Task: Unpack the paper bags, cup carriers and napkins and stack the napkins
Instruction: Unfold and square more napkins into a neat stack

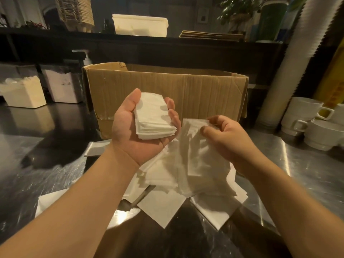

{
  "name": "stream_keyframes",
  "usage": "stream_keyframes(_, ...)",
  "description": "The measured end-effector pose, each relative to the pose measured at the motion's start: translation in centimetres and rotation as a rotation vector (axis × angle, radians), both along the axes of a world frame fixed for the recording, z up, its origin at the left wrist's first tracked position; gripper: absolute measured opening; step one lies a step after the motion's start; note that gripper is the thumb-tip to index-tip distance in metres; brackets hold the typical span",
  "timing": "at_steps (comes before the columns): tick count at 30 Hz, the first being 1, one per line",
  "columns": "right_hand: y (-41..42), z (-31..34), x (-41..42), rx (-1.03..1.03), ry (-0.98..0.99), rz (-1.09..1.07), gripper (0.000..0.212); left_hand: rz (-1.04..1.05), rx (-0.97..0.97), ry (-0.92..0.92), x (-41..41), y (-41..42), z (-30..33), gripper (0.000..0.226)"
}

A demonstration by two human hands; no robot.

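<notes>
My left hand is palm up and grips a small stack of white napkins between thumb and curled fingers, held above the counter. My right hand pinches the top edge of a single white napkin that hangs down, blurred, just right of the stack. Beneath both hands a loose pile of white napkins lies scattered on the steel counter. An open brown cardboard box stands right behind my hands.
White mugs are stacked at the right, beside a tall column of white cup lids. Clear bins with white contents stand at the left. A dark shelf behind carries a white tub, flat brown paper bags and cup carriers.
</notes>
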State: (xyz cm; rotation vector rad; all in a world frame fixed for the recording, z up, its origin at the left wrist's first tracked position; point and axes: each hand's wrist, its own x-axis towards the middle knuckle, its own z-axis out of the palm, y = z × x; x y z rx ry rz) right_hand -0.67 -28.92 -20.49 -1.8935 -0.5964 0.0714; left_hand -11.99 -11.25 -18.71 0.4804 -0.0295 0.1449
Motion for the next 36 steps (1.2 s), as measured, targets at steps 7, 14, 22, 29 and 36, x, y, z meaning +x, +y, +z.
stream_keyframes(7, -0.1, -0.1, 0.1, -0.294, -0.172, -0.032, 0.036, 0.039, 0.021, 0.057, 0.4, -0.5, -0.2, 0.055)
stream_keyframes(14, -2.3, 2.1, -0.1, -0.362, -0.153, 0.206, 0.057, 0.023, 0.056, 0.065, 0.4, -0.5, -0.3, 0.051)
stream_keyframes(22, -3.2, 2.4, 0.3, -0.699, -0.187, 0.247, 0.038, 0.002, 0.097, 0.092, 0.7, -0.8, -0.6, 0.05)
stream_keyframes(29, -3.3, 2.6, 0.5, -0.707, -0.146, 0.149, 0.058, -0.012, 0.114, 0.128, 0.9, -1.1, -0.8, 0.05)
stream_keyframes(36, -3.2, 2.6, 0.2, -0.535, 0.015, 0.306, 0.027, -0.035, 0.145, 0.144, 1.0, -1.2, -1.0, 0.05)
